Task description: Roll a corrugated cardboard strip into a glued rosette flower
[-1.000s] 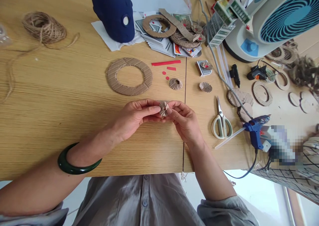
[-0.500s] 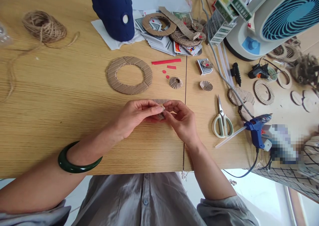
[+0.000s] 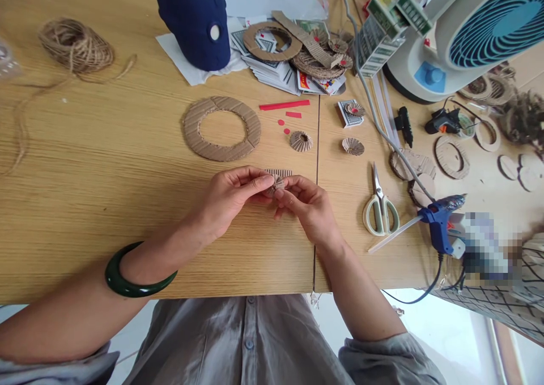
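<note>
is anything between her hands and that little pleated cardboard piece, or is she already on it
Nothing visible stands between them. The left hand and the right hand both pinch the small pleated cardboard piece at their fingertips, just above the table. A ribbed cardboard strip lies just behind it, not in between.

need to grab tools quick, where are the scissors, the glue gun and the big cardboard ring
scissors (image 3: 379,209), head view, on the pale green handles
glue gun (image 3: 437,221), head view, on the blue body
cardboard ring (image 3: 196,125), head view, on its left band
</note>
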`<state>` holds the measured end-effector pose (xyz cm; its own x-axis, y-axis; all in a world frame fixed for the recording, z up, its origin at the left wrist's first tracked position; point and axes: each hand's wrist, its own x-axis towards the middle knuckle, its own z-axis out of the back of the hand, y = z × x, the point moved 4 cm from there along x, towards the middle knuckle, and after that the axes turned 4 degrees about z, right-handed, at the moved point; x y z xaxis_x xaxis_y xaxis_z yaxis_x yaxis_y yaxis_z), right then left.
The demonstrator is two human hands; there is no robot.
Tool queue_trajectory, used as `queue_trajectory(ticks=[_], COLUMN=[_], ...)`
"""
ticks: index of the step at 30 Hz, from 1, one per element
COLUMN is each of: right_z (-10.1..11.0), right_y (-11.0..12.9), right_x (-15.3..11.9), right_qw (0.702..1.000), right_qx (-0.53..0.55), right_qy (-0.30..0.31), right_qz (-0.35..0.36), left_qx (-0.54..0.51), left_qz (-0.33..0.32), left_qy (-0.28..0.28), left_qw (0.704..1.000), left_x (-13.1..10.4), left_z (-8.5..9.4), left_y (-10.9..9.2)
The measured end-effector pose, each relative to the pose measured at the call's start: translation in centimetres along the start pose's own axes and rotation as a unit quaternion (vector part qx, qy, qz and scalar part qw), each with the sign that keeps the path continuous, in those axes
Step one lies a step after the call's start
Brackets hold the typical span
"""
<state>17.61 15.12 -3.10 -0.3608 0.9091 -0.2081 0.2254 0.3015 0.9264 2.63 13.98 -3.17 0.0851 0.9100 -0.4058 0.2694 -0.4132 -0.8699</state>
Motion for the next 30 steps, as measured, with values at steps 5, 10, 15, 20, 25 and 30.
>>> queue_trajectory(ticks=[5,10,15,20,25,30], right_z=[0.0,0.3,0.4,0.4,0.3,0.2], right_y=[-0.1,0.0,0.2,0.4,0.4,0.3], right_x=[-0.1,-0.1,-0.2,-0.4,-0.4,-0.4], right_qw=[1.0,1.0,0.999,0.999,0.999,0.999], right_qx=[0.015,0.007,0.001,-0.007,-0.008,0.007], right_qy=[-0.005,0.007,0.023,0.024,0.016,0.015], right_qz=[-0.009,-0.011,-0.023,-0.032,-0.035,-0.045], left_qx=[-0.005,-0.044,-0.052,0.004,0.064,0.092], left_qz=[-0.005,0.031,0.065,0.046,-0.004,-0.018], left_qy=[-0.003,0.035,0.076,0.054,0.003,-0.019], left_qw=[1.0,0.998,0.994,0.997,0.998,0.995], left_x=[-0.1,-0.1,0.0,0.1,-0.2,-0.7], left_z=[-0.3,-0.4,-0.2,0.2,0.4,0.3], left_y=[-0.1,0.2,0.1,-0.1,-0.5,-1.0])
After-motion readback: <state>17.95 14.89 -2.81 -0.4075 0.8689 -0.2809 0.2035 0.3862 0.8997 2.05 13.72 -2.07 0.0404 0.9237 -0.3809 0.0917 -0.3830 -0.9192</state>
